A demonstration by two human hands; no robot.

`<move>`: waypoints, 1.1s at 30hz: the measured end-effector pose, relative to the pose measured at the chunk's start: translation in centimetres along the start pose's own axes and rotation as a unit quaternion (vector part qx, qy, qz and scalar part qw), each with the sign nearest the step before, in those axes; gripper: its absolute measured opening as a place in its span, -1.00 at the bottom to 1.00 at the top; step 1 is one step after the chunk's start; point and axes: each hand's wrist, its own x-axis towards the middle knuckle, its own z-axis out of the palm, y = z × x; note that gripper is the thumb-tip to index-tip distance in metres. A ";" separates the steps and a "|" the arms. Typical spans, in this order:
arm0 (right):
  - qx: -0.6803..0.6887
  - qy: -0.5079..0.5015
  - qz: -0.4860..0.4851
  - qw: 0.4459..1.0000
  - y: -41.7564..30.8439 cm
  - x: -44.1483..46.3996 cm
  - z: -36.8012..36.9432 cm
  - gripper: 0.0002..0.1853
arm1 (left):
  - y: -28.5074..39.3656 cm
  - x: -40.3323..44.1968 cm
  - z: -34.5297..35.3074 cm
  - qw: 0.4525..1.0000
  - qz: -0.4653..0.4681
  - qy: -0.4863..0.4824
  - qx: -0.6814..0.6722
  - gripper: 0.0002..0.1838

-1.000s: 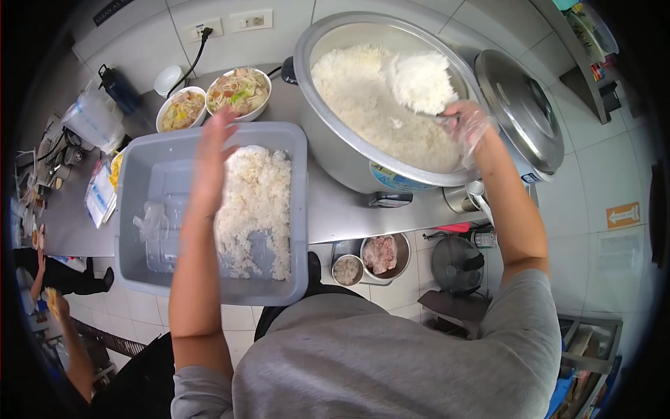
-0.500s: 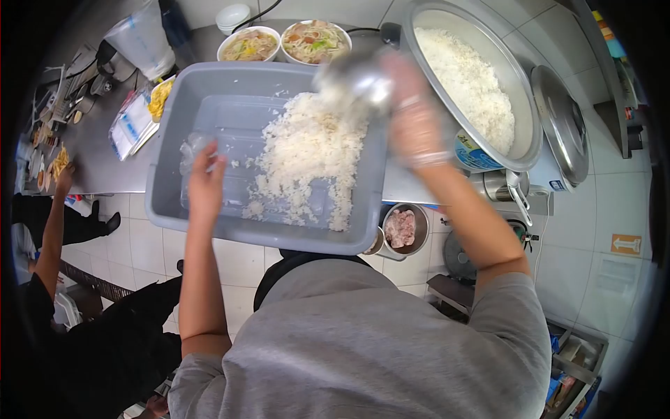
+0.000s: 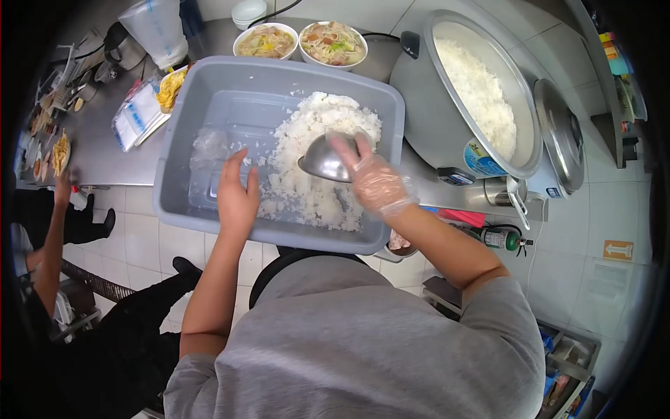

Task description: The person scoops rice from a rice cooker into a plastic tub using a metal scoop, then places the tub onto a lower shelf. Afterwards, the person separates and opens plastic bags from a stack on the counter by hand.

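In a plastic glove, my right hand (image 3: 377,181) grips a shiny metal bowl (image 3: 326,159), tipped over the loose white rice (image 3: 321,113) in a grey plastic tub (image 3: 279,234). The bowl's inside is turned away from view. My left hand (image 3: 237,195) is bare and open, fingers apart, over the tub's near side to the left of the rice. Crumpled clear plastic (image 3: 209,146) lies on the tub's floor beyond that hand. To the right stands a large tilted pot (image 3: 426,115) of cooked rice (image 3: 478,91).
Two bowls of noodle-like food, one a yellowish bowl (image 3: 265,43), stand behind the tub. A pot lid (image 3: 558,133) leans at the right. Plastic packets (image 3: 139,117) lie to the left. A co-worker's arm (image 3: 54,237) reaches a plate of fries (image 3: 61,153).
My right hand has brought the metal bowl from beside the big pot down and left over the rice in the tub. My left hand has shifted right; the view has shifted slightly.
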 end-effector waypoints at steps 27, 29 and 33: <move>-0.229 0.062 0.282 0.929 45.5 5.6 -17.4 -0.25 | 33.0 5.1 23.7 0.889 0.390 -0.183 0.154 0.07; -0.223 0.035 0.289 0.930 45.3 3.9 -17.3 -0.24 | 32.9 4.9 23.9 0.888 0.389 -0.173 0.176 0.10; -0.195 0.028 0.294 0.935 46.9 1.2 -15.7 -0.24 | 32.9 4.8 24.1 0.887 0.404 -0.139 0.173 0.14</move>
